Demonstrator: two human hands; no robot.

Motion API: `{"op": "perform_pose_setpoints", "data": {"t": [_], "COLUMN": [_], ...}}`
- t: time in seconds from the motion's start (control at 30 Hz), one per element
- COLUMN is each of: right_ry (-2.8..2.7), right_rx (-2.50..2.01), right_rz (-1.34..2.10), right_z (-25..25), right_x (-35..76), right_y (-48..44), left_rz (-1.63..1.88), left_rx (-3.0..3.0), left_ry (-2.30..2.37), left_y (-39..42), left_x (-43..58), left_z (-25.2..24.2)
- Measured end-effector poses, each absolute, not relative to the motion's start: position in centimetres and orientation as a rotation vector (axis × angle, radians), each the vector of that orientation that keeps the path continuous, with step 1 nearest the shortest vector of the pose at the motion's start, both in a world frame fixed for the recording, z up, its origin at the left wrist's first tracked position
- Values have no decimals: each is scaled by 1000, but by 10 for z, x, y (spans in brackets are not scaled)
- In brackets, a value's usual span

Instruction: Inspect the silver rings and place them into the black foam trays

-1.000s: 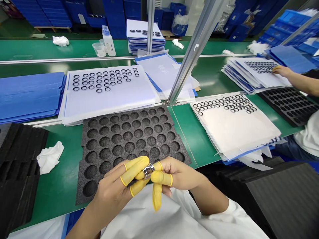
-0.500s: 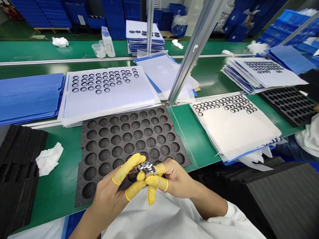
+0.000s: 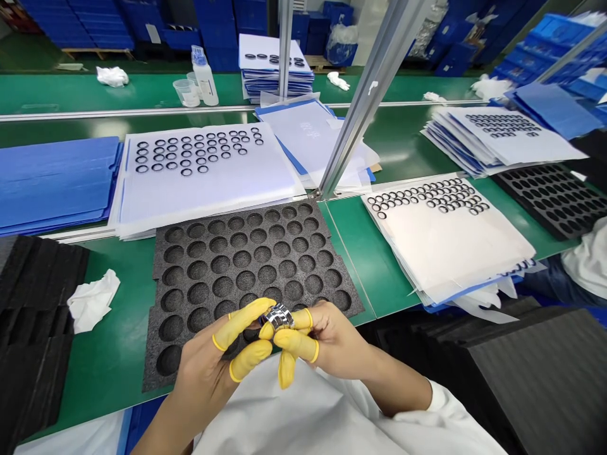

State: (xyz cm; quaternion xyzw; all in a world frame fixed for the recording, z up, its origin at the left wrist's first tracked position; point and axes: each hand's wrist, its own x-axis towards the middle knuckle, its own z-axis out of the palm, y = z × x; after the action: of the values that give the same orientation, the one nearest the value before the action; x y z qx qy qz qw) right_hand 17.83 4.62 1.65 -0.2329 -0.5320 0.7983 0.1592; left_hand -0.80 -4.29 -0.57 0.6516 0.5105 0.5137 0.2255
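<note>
Between my two hands is a small stack of shiny metal rings (image 3: 277,318), gripped at the fingertips. My left hand (image 3: 222,354), in yellow finger cots, closes on its left side with the index finger along the top. From the right, my right hand (image 3: 327,338), with yellow cots on its thumb and fingers, pinches the same rings. Both hands are above the near edge of a black foam tray (image 3: 227,253) with rows of round pockets. The pockets in view hold nothing, and a few are hidden behind my fingers.
Dark rings lie in rows on a white sheet stack (image 3: 213,199) behind the tray, and on another stack (image 3: 450,240) at right. A metal post (image 3: 360,107) rises between them. Crumpled tissue (image 3: 95,301), black foam (image 3: 33,316) and blue sheets (image 3: 52,183) are at left.
The ring stack has turned slightly between my fingers. My left thumb has shifted a little left, away from the rings, and the left index finger has dropped slightly.
</note>
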Motion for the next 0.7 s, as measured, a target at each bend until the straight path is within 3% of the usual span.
{"op": "perform_pose_setpoints", "data": {"t": [0.37, 0.53, 0.7], "right_ry": [-1722, -1820, -2128], "right_rx": [-765, -751, -773], "right_rz": [1924, 1848, 1258], "right_z": [16, 13, -7], "right_x": [177, 177, 175], "right_y": [47, 46, 42], "left_rz": [1560, 1402, 1378], "left_rx": [1504, 1223, 869], "left_ry": [1462, 1339, 1267], "left_y": [-39, -38, -38], "left_x": [-6, -7, 6], "left_z": [-7, -9, -17]}}
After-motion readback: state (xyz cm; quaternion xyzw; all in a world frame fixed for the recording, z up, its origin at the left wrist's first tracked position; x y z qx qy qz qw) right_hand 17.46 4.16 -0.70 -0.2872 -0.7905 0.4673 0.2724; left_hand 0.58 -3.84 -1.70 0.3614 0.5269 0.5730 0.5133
